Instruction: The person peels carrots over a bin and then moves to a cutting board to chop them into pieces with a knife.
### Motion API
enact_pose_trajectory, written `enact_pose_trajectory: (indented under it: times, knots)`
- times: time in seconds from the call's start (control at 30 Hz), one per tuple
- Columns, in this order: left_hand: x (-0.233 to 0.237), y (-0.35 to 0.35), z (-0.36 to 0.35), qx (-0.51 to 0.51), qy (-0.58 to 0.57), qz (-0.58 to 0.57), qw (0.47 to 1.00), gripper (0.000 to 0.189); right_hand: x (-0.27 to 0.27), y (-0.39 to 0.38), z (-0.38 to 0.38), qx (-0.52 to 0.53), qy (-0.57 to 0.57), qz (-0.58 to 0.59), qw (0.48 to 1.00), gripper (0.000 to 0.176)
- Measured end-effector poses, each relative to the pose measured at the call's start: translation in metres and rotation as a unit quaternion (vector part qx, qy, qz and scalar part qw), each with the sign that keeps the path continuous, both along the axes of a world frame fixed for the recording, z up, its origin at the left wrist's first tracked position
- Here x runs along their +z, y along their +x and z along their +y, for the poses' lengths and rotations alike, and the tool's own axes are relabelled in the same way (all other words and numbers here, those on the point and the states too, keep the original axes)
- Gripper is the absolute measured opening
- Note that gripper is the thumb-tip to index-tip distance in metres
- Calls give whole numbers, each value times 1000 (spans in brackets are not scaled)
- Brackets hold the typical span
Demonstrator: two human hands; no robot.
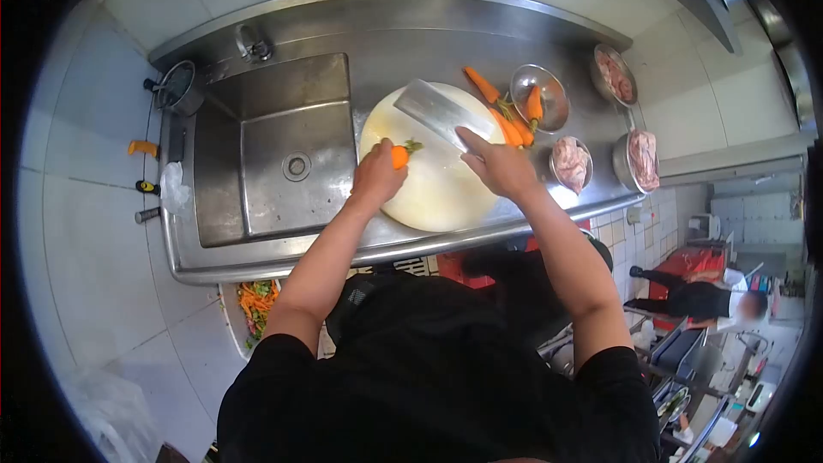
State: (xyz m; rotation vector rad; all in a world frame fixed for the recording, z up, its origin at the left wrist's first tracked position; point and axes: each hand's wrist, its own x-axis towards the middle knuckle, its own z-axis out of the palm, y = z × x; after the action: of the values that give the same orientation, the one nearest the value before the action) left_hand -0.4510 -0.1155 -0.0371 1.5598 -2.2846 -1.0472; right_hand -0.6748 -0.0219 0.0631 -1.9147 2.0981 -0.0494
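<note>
My left hand (379, 175) is closed around a carrot (400, 156), whose green top points to the right over the round white cutting board (437, 206). In my right hand (501, 169) is the handle of a cleaver (435, 111). Its broad blade lies tilted above the far part of the board, apart from the held carrot. Several more carrots (482, 84) lie on the steel counter just beyond the board's right edge. One carrot (534, 105) leans into a metal bowl (549, 81) there.
A steel sink (296, 219) with a faucet (253, 45) lies left of the board. Bowls of raw meat (570, 163) stand at the right, near the counter edge. Below the counter at left is a bin of vegetable scraps (255, 304). Another person (699, 298) stands in the right background.
</note>
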Motion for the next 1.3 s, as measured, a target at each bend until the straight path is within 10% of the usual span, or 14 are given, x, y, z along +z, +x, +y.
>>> enact_pose_trajectory:
  times: [0.27,0.33,0.7,0.83,0.9,1.0,1.17,1.3]
  knots:
    - [-25,-24,5,-74,-133,141,978,42,-13,-2,71,-133,5,-37,990,58]
    - [-7,-27,-7,84,263,426,862,27,-16,1,77,-134,2,-45,990,58]
    - [0,-4,-52,81,375,326,864,13,-16,12,103,-68,-20,-83,994,56]
    - [5,32,-91,190,125,383,895,24,-5,18,111,-72,33,-81,994,60]
    - [-16,67,-124,275,-244,148,918,37,-4,21,115,-217,38,-234,947,62]
    - [-22,99,-131,316,-339,3,886,45,1,29,121,-249,3,-321,914,57]
    - [-14,52,-70,32,46,165,985,39,-22,55,121,-258,-56,-303,915,44]
    - [17,-3,-1,-209,-15,33,977,37,-23,70,118,-238,-39,-236,941,31]
